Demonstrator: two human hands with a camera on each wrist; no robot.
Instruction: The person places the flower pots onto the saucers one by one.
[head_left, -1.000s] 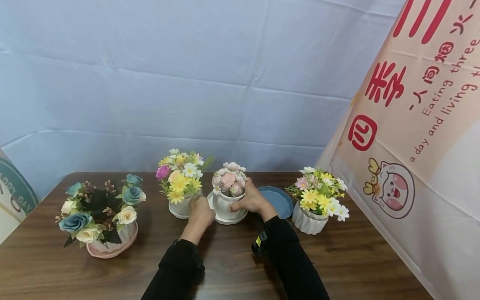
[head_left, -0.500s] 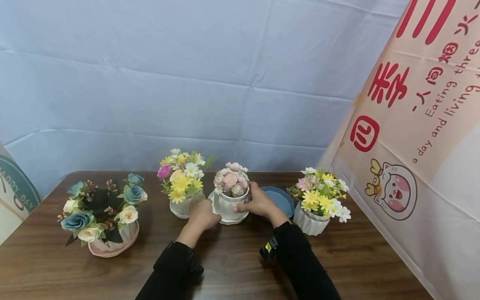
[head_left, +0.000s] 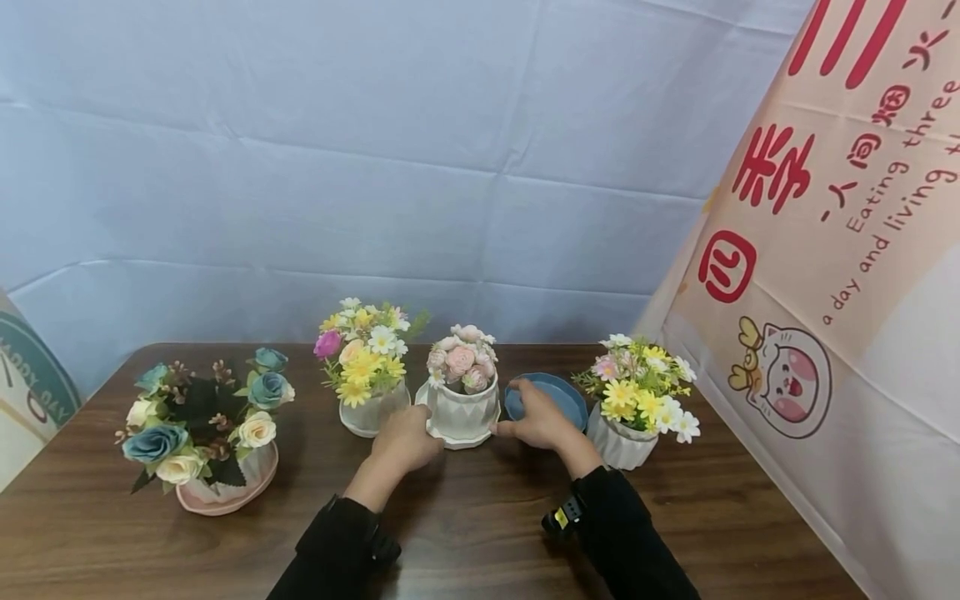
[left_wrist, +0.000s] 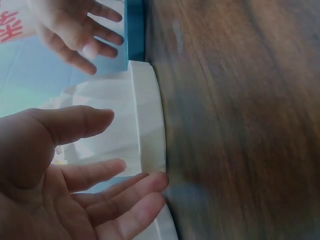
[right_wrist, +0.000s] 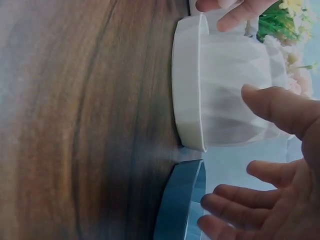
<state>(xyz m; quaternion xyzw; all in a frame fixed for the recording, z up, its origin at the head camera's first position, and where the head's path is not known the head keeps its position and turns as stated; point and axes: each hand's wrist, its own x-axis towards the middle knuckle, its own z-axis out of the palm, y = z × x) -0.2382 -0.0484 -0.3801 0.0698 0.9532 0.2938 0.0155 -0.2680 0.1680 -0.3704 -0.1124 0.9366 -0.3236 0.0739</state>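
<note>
Both hands had just come off the white pot of pink flowers. A moment before they had cupped it on either side; now it stood alone on its white saucer, upright, near the back edge of the wooden table, about midway along it.

The left hand had drawn back to the saucer's near left rim. In the left wrist view its fingers lay loose and spread, the tips just at the saucer's edge, gripping nothing; whether they touched the rim I could not tell.

The right hand had slid away to the right, toward the blue dish that lay just beside the saucer. Its fingers were also open and relaxed, hovering close to the dish's rim without closing on it, as far as the right wrist view showed.

To my eye the pot had been set down and let go, and the right hand's interest had passed to the blue dish.

Around them stood the other arrangements: yellow and white daisies in a pot just left of the pink one, another daisy pot right of the blue dish, and blue and cream roses on a pink saucer toward the left edge.
</note>
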